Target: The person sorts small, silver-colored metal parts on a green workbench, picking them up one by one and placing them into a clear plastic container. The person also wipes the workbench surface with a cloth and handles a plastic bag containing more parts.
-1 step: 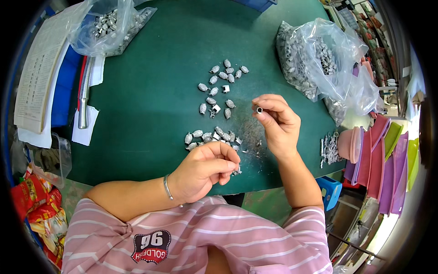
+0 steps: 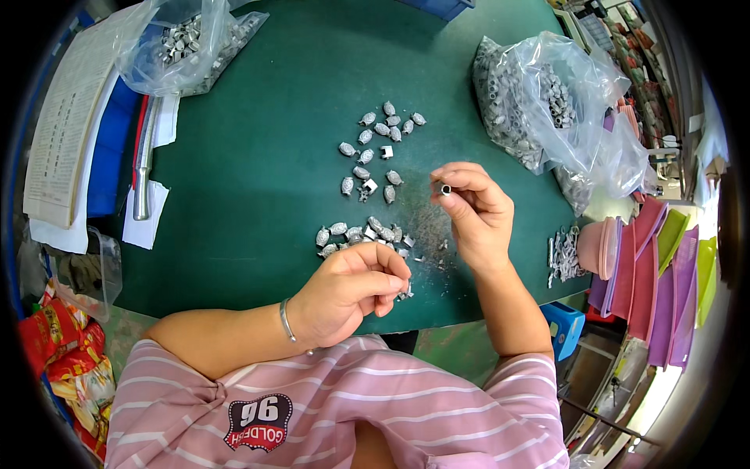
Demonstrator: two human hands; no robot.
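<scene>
Between the thumb and fingertips of my right hand [image 2: 478,209] is a small hollow metal piece [image 2: 445,189], its round opening visible. My left hand [image 2: 348,288] is closed with thumb and fingers together, low over the near edge of a pile of grey metal parts [image 2: 339,228]. Anything in its grip is too hidden to make out. Farther off lie several loose grey oval metal parts [image 2: 381,129]. Mixed among them are a few shiny square-edged pieces [image 2: 387,152]. Both groups rest on the green tabletop [image 2: 234,195].
Fine debris [image 2: 441,242] is scattered below my right hand. A clear bag of metal parts [image 2: 508,102] stands at the far right, another bag [image 2: 195,55] at the far left. Papers [image 2: 74,117] and a metal-handled tool [image 2: 143,176] lie left. Colourful plastic bins [image 2: 648,266] line the right.
</scene>
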